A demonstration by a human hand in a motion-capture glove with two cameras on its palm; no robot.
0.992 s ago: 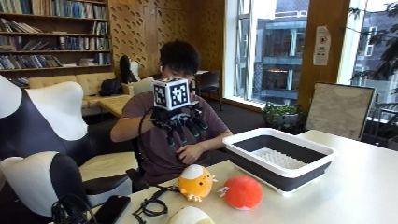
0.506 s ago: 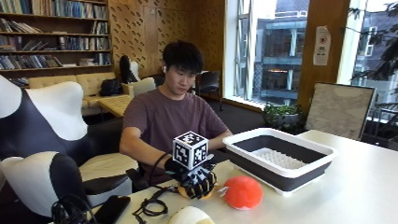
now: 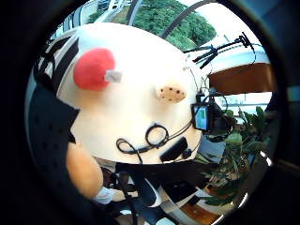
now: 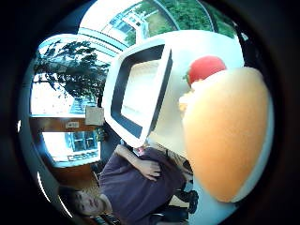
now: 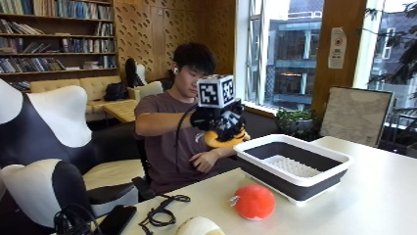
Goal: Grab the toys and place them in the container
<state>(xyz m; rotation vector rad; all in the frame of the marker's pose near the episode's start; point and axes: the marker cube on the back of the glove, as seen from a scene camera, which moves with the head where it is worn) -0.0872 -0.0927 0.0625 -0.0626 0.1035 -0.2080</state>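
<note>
My gloved right hand (image 5: 220, 122) is raised above the table's near edge and grips an orange plush toy (image 5: 224, 139), which fills much of the thumb side palm view (image 4: 227, 136) and shows in the little finger side palm view (image 3: 84, 171). A red round plush toy (image 5: 254, 201) lies on the table in front of the container (image 5: 293, 169), a white-rimmed dark tub with a white ribbed floor (image 4: 138, 89). A pale cream toy (image 5: 198, 226) with dots (image 3: 170, 93) lies near the table's front edge. The red toy (image 3: 93, 68) also shows below my palm.
A black cable loop (image 5: 159, 214) and a dark flat device (image 5: 117, 220) lie at the table's left corner. The person's bare left hand (image 5: 203, 161) rests by the table edge. Black-and-white chairs (image 5: 45, 161) stand to the left.
My hand came down onto the orange toy on the table, gripped it, and has lifted it up to chest height, left of the container.
</note>
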